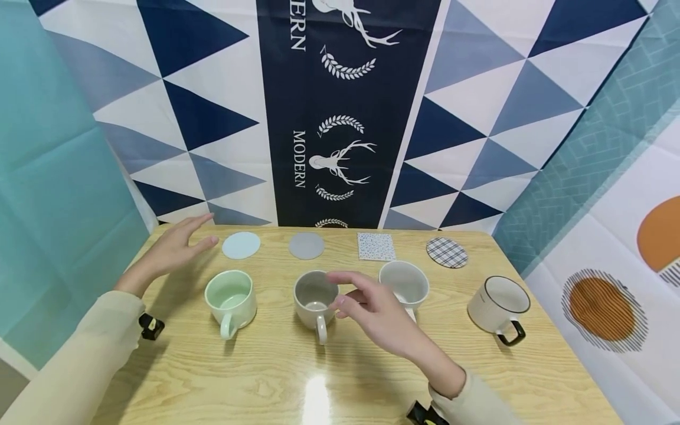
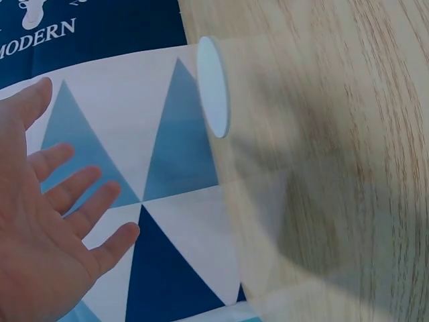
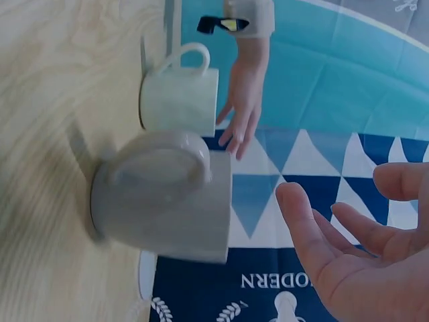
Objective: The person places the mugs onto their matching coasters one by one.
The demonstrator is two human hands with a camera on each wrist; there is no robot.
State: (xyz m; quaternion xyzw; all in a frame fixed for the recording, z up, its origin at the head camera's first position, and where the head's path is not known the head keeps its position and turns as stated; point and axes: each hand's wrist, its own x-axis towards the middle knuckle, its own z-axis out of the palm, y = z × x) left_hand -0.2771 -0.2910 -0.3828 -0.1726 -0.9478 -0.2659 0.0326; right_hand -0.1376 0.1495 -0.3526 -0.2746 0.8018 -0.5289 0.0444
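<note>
The grey mug (image 1: 310, 301) is set upright near the middle of the bench (image 1: 255, 378), its handle turned toward the person; in the right wrist view its rim is seen apart from the fingers. In the head view the rim is overlapped by the right hand (image 1: 374, 310), which is held raised, fingers loosely spread and nothing gripped. If the hand is lowered or swept sideways from there, the rim could be clipped by a fingertip and the mug tipped. The white mug (image 1: 404, 280) is partly covered by the same hand, so its handle might be knocked without being noticed. Should either mug be nudged back, the grey round coaster (image 1: 306, 245) or the speckled square coaster (image 1: 376, 246) could be pushed askew, as both appear thin and light. The left hand (image 1: 172, 251) is held with thumb and fingers apart, near the light blue coaster (image 1: 241, 245); the mint-green mug (image 1: 230, 298) could be bumped by the black wrist camera (image 1: 151, 326) if that arm is drawn inward. Least exposed, it is judged, is the black-rimmed mug (image 1: 496, 304), though it could be struck by an outswung right forearm.
</note>
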